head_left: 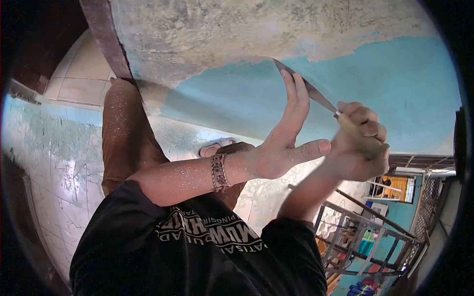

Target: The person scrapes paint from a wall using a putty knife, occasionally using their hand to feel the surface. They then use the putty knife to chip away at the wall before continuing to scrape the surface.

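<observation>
A putty knife [316,94] with a long, pointed metal blade and a pale handle lies slantwise against the wall. My right hand [364,143] is wrapped round its handle. The outstretched fingertips of my left hand [291,130] rest on the flat of the blade near its tip, and the thumb is spread away to the right. The blade tip touches the ragged border between blue paint [395,93] and bare grey-brown plaster [197,37]. Pale dust and flakes cover my left forearm, which wears a braided bracelet [220,171].
A dark door frame [106,37] borders the wall at upper left. Debris lies on the pale tiled floor [59,163]. My knee is close to the wall, with a sandalled foot [210,149] below it. A metal rack [348,232] stands at lower right.
</observation>
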The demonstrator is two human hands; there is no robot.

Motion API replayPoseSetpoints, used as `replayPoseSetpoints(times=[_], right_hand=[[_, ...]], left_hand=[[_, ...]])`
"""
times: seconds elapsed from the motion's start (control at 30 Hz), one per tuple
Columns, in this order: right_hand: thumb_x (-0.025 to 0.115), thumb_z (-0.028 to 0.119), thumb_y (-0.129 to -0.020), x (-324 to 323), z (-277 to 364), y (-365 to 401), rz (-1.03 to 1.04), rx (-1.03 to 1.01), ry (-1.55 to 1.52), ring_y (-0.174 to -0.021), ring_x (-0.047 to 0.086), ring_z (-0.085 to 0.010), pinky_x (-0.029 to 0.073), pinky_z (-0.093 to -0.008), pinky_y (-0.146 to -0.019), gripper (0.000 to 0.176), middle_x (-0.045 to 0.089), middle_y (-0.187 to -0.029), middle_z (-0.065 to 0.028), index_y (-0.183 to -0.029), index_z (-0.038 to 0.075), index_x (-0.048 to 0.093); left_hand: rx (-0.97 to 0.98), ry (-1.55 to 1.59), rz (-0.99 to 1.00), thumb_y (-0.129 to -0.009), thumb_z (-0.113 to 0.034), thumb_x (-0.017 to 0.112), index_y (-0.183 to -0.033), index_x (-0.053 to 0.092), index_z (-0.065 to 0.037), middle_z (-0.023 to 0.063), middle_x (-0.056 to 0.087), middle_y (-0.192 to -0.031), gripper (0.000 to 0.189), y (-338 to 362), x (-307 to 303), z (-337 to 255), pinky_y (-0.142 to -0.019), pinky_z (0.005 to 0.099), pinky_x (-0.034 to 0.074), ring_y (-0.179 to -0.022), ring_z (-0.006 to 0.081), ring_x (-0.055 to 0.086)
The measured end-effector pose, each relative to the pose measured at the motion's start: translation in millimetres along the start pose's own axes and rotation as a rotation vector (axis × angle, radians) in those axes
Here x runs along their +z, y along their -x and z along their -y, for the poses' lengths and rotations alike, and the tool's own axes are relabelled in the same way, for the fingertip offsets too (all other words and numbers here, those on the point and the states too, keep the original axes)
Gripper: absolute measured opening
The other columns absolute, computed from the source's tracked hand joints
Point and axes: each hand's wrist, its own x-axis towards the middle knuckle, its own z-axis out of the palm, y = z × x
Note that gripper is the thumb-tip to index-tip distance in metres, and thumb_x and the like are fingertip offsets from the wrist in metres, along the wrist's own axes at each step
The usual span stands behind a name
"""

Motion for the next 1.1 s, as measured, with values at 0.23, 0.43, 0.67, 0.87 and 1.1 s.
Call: replayPoseSetpoints(times=[0.23,0.43,0.67,0.87,1.1], right_hand=[[0.070,0.022,-0.085,-4.6,72.1,-9.3,0.041,0.545,0.799,-0.065,0.065,-0.0162,0.051,-0.0248,-0.051,0.034,0.069,-0.082,-0.0147,-0.104,-0.006,0.070],[0.062,0.021,-0.093,-8.4,65.0,-24.8,0.401,0.953,0.869,-0.055,0.042,-0.0036,0.035,-0.0197,-0.049,0.034,0.065,-0.078,-0.0043,-0.120,0.001,0.066],[0.057,0.012,-0.093,2.3,11.9,10.1,0.467,0.922,0.754,-0.066,0.049,-0.0082,0.042,-0.0233,-0.060,0.031,0.059,-0.073,-0.0016,-0.120,-0.001,0.064],[0.053,0.008,-0.091,-1.6,13.5,27.3,0.311,1.046,0.708,-0.060,0.045,-0.0053,0.037,-0.0211,-0.054,0.032,0.057,-0.070,0.0007,-0.119,-0.001,0.065],[0.052,0.012,-0.094,20.8,-1.8,68.2,0.153,1.085,0.580,-0.057,0.042,-0.0022,0.032,-0.0191,-0.049,0.031,0.054,-0.068,0.0023,-0.119,0.000,0.066]], left_hand=[[-0.063,-0.107,-0.035,-0.095,-0.055,0.050,-0.144,-0.023,0.008,0.0371,-0.033,-0.145,0.108,3.6,5.5,4.5,-0.116,0.0522,0.003,-0.140,0.0433,-0.025],[-0.091,-0.215,-0.081,-0.100,-0.047,0.045,-0.145,-0.020,0.008,0.0360,-0.030,-0.147,0.096,10.1,7.2,14.2,-0.117,0.0512,0.002,-0.140,0.0431,-0.026],[0.032,-0.498,-0.433,-0.099,-0.039,0.050,-0.148,-0.006,0.010,0.0397,-0.023,-0.148,0.089,20.2,0.5,43.3,-0.116,0.0527,0.003,-0.141,0.0510,-0.018],[-0.035,-0.452,-0.138,-0.097,-0.039,0.052,-0.144,-0.008,0.016,0.0431,-0.021,-0.146,0.094,40.9,-29.1,40.7,-0.115,0.0550,0.000,-0.139,0.0540,-0.021],[-0.042,-0.646,-0.005,-0.097,-0.040,0.052,-0.145,0.003,0.015,0.0452,-0.009,-0.148,0.088,67.0,-55.7,48.0,-0.115,0.0579,0.004,-0.139,0.0594,-0.008]])
